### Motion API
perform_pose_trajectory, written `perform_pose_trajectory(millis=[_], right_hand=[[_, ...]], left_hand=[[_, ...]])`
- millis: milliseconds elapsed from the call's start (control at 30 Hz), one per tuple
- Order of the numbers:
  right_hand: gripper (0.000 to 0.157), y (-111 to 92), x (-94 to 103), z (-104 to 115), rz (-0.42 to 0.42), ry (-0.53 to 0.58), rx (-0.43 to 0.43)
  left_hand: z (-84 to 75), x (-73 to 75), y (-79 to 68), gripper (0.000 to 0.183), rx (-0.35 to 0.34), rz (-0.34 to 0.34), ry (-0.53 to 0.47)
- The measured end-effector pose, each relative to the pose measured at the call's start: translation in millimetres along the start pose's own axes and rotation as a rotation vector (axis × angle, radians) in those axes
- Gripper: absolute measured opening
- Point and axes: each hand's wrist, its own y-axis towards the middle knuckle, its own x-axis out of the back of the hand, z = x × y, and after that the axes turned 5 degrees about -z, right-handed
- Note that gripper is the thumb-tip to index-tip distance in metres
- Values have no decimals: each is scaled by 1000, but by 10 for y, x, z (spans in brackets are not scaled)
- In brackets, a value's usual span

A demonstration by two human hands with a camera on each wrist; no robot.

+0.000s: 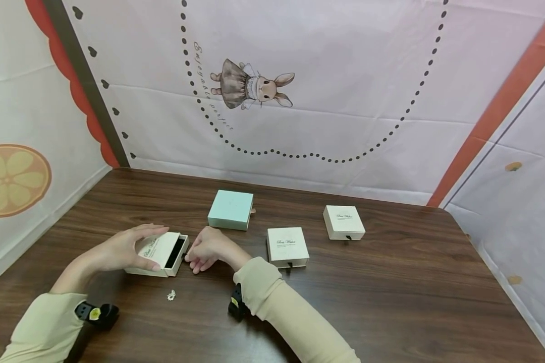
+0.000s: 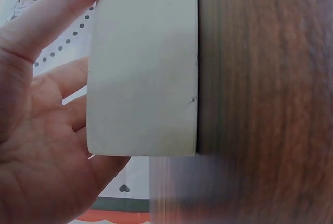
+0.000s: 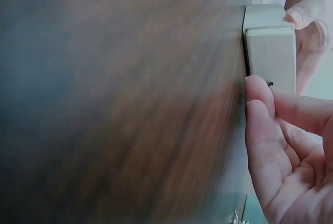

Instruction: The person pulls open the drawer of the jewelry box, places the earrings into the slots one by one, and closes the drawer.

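Nearest my head camera, at lower left, a cuff (image 1: 45, 322) leads up to the left hand (image 1: 118, 249), whose fingers and thumb hold a white box (image 1: 160, 250) by its far and near sides. That box rests on the left part of the desk (image 1: 413, 297), well short of the far edge. To handle its drawer (image 1: 180, 259) well, I'd judge, keep the stroke straight and level, with the left hand just firm enough to steady the shell without squeezing it onto the drawer. Its drawer end points to the desk's right edge; the long axis, drawer included, runs roughly along the far edge. Black lining shows where the drawer stands partly out. Near the box, toward the near edge, lies a pale trinket (image 1: 171, 295), too small for me to make out. Next comes the right hand (image 1: 211, 248), fingertips narrow, pinching the black tab (image 3: 270, 84) by the look of my right wrist view. Farther right, toward the far edge, sits a blue box (image 1: 230, 209); then the middle box (image 1: 288, 244), and the last box (image 1: 345, 220) closer to the far right corner.
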Motion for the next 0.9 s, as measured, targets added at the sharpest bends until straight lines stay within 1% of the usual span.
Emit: perform_pose_trajectory(millis=[300,533,700,900], right_hand=[[16,-49,129,-77,38,-20,7],[15,-75,200,-134,65,-17,3],[14,-85,244,-171,74,-21,6],[13,-117,287,-197,100,-17,38]], left_hand=[[5,-8,3,88,3,4,-19],[8,-13,-3,87,3,-1,-4],[17,-15,-5,87,5,2,-23],[29,-22,-2,87,9,1,-43]])
